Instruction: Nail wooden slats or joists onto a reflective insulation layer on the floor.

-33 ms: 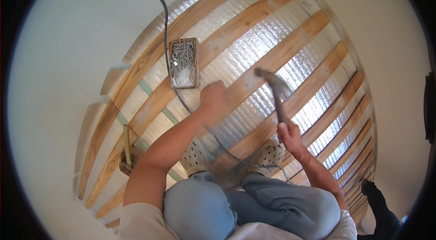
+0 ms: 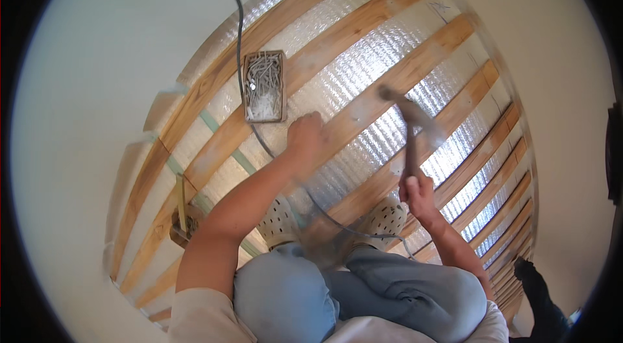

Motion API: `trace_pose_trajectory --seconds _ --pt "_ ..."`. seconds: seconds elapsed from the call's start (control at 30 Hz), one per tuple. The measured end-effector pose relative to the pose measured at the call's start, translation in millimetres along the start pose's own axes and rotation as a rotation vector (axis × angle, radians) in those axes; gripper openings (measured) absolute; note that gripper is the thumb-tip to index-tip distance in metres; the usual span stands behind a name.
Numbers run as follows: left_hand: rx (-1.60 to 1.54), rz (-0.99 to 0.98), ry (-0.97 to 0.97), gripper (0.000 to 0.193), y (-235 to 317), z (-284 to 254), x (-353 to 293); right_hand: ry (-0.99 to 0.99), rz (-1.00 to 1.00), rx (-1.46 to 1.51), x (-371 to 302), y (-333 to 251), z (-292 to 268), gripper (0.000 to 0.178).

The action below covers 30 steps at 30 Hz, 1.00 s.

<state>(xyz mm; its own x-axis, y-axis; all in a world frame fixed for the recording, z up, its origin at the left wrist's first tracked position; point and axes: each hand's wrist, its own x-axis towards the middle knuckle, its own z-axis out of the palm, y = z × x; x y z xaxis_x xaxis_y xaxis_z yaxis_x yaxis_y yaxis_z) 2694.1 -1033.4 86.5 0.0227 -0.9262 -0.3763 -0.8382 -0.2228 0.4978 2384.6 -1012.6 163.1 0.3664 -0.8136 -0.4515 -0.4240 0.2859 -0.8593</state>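
Note:
My right hand (image 2: pixel 418 194) is closed round the handle of a hammer (image 2: pixel 410 125). The hammer's head is smeared by motion over the wooden battens, to the right of a small light spot on the middle batten (image 2: pixel 363 109). My left hand (image 2: pixel 306 138) is curled shut at the near-left edge of that batten; whatever its fingers hold, if anything, is hidden. Just beyond it, a small open box (image 2: pixel 283 93) full of long nails (image 2: pixel 265 73) rests across a batten and the silvery foil sheet (image 2: pixel 311 109).
A dark cable (image 2: pixel 241 25) runs past the box and between my clogs (image 2: pixel 279 221). At the left sits another small box (image 2: pixel 176 234) with a yellowish strip sticking up. Pale walls (image 2: pixel 110 38) border the battens. Something dark (image 2: pixel 535 288) is at the lower right.
The hammer has swung slightly up and to the right in my right hand. My left hand has stayed in nearly the same place, and the view has shifted a little.

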Motion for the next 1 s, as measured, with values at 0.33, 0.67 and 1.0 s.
trace_pose_trajectory --seconds 0.33,0.67,1.0 --pt "-0.024 -0.056 0.029 0.036 -7.7 15.2 4.1 -0.006 -0.165 -0.638 20.5 75.6 -7.4 0.046" --pt "-0.088 -0.024 0.034 0.037 0.5 11.3 12.6 0.06 -0.459 -0.493 8.9 66.1 -9.1 0.049" --pt "-0.121 -0.073 -0.02 0.04 5.1 7.5 13.9 0.03 -0.545 -0.092 2.9 63.7 -20.8 0.056"
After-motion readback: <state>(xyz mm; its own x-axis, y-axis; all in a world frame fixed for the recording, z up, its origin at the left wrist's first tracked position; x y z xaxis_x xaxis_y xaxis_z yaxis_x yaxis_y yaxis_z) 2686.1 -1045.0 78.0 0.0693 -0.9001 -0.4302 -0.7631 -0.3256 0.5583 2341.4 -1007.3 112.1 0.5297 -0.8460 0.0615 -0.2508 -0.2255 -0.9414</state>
